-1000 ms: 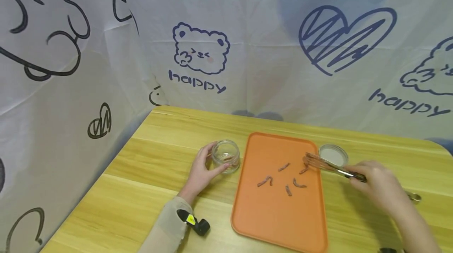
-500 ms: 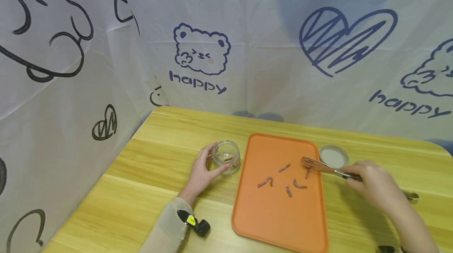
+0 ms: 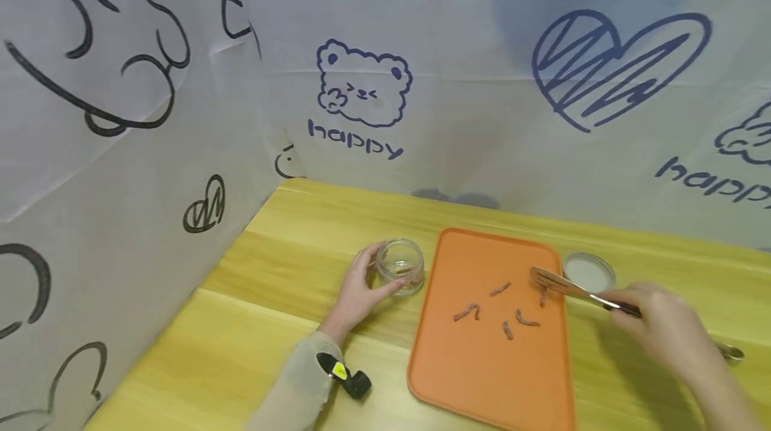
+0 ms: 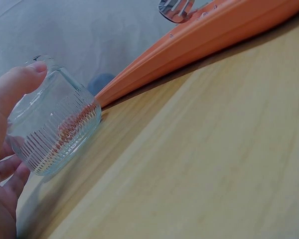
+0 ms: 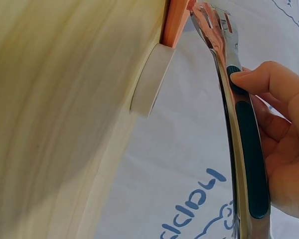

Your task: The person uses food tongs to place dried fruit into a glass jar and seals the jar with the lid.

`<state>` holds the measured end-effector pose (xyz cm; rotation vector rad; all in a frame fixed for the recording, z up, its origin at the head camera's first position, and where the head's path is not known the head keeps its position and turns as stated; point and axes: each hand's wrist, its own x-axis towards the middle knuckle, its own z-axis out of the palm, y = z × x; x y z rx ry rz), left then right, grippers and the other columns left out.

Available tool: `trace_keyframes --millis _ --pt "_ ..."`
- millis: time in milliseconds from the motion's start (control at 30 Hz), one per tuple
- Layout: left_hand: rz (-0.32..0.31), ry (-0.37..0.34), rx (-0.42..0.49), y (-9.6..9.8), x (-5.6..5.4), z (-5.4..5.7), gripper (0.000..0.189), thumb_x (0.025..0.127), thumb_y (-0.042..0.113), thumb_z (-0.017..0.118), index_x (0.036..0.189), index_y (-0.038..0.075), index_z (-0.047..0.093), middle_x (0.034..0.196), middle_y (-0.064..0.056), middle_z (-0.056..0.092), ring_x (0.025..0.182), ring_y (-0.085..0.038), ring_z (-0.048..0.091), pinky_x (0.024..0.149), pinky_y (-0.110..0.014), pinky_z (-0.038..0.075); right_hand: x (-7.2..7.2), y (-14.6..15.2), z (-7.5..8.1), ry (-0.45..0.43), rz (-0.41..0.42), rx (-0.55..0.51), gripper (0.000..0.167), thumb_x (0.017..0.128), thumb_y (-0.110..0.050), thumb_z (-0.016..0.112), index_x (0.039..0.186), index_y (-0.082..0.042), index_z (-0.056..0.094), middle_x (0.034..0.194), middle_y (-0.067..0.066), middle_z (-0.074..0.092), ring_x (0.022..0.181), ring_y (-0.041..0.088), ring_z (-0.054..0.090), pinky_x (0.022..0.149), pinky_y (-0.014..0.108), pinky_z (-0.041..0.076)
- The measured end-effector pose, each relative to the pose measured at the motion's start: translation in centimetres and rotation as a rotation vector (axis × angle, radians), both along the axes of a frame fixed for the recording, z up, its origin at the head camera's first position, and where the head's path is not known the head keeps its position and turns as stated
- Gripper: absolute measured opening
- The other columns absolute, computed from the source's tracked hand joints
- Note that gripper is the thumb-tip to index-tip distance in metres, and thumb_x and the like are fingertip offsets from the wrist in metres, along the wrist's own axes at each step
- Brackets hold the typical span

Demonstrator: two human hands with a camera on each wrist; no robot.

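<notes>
Gripping the metal tongs near their back end, our right hand lies at about four o'clock on the wooden table, fingers curled round the dark-padded handles with the thumb pressing on top, as the right wrist view shows. The tongs' long axis runs from the hand toward ten o'clock, and their forked tips sit low over the right edge of the orange tray, just above one of the small reddish strips scattered across the tray's middle; we cannot tell whether the tips touch it. At the tray's two o'clock corner, just beside the tongs, a white lid lies flat. Our left hand cups the small ribbed glass jar at the tray's nine o'clock side, thumb on its rim, fingers wrapped round the wall. The jar stands upright, mouth open upward, close against the tray edge.
</notes>
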<state>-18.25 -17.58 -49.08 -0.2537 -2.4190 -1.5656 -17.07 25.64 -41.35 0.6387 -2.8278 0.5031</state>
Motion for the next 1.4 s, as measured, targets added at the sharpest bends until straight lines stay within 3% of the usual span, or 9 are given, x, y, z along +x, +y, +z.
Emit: trace_keyframes --millis 100,267,567,667,767,900,1067,1400 --pt "-0.062 -0.017 0.0 1.5 -0.7 -0.2 0.077 0.077 0.031 0.081 0.141 0.011 0.042 0.135 -0.007 0.048 0.122 -0.023 0.047 0.103 -0.036 0.041 0.9 1.1 -0.1 0.073 -0.049 0.007 0.019 0.068 0.0 0.077 0.086 -0.005 0.075 0.077 0.006 0.065 0.061 0.017 0.051 0.048 0.031 0.039" --pt "-0.104 -0.029 0.008 3.0 -1.2 -0.4 0.076 0.077 0.03 0.081 0.14 0.012 0.043 0.134 -0.005 0.048 0.122 -0.019 0.047 0.103 -0.034 0.041 1.7 1.7 -0.2 0.087 -0.099 0.02 0.017 0.067 0.0 0.079 0.083 -0.002 0.074 0.074 0.01 0.063 0.059 0.018 0.05 0.046 0.032 0.038" --pt "-0.092 -0.042 0.017 2.8 -0.8 -0.4 0.078 0.076 0.03 0.081 0.141 0.011 0.042 0.136 -0.004 0.047 0.123 -0.018 0.046 0.104 -0.032 0.039 1.6 -0.9 0.6 0.107 -0.096 -0.008 0.021 0.069 -0.003 0.078 0.09 -0.002 0.074 0.073 0.009 0.062 0.057 0.015 0.042 0.046 0.029 0.03" --pt "-0.077 -0.041 0.023 2.2 -0.6 -0.5 0.078 0.076 0.029 0.081 0.141 0.012 0.041 0.137 -0.004 0.046 0.124 -0.018 0.045 0.105 -0.032 0.039 1.2 -2.4 1.2 0.11 -0.068 -0.02 0.023 0.071 -0.003 0.078 0.093 -0.001 0.074 0.079 0.014 0.065 0.059 0.017 0.045 0.046 0.03 0.033" --pt "-0.064 -0.033 0.029 1.7 -0.3 -0.4 0.078 0.077 0.028 0.081 0.141 0.011 0.041 0.138 -0.005 0.045 0.125 -0.021 0.044 0.106 -0.034 0.038 0.7 -4.2 1.9 0.14 -0.018 -0.054 0.023 0.071 -0.002 0.076 0.094 -0.002 0.074 0.086 0.017 0.067 0.065 0.024 0.054 0.048 0.038 0.043" --pt "-0.057 -0.015 0.028 1.1 0.0 -0.3 0.079 0.077 0.028 0.081 0.142 0.01 0.04 0.139 -0.007 0.045 0.126 -0.024 0.044 0.106 -0.037 0.039 0.2 -6.6 3.1 0.185 0.044 -0.079 0.02 0.072 -0.001 0.074 0.092 -0.003 0.075 0.079 0.008 0.065 0.066 0.021 0.053 0.049 0.035 0.044" --pt "-0.048 0.005 0.021 0.6 0.1 -0.1 0.081 0.077 0.029 0.081 0.142 0.007 0.039 0.139 -0.008 0.044 0.125 -0.024 0.044 0.106 -0.036 0.039 -0.2 -9.5 4.2 0.224 0.099 -0.09 0.021 0.073 0.0 0.073 0.094 -0.005 0.076 0.074 -0.001 0.06 0.06 0.012 0.042 0.044 0.024 0.032" --pt "-0.005 0.016 -0.007 -0.4 0.4 -0.1 0.08 0.076 0.03 0.081 0.142 0.008 0.04 0.138 -0.007 0.046 0.123 -0.022 0.047 0.104 -0.034 0.041 -1.0 -14.9 4.8 0.295 0.208 -0.177 0.022 0.075 0.002 0.07 0.095 -0.006 0.076 0.077 0.001 0.063 0.067 0.015 0.049 0.05 0.027 0.042"
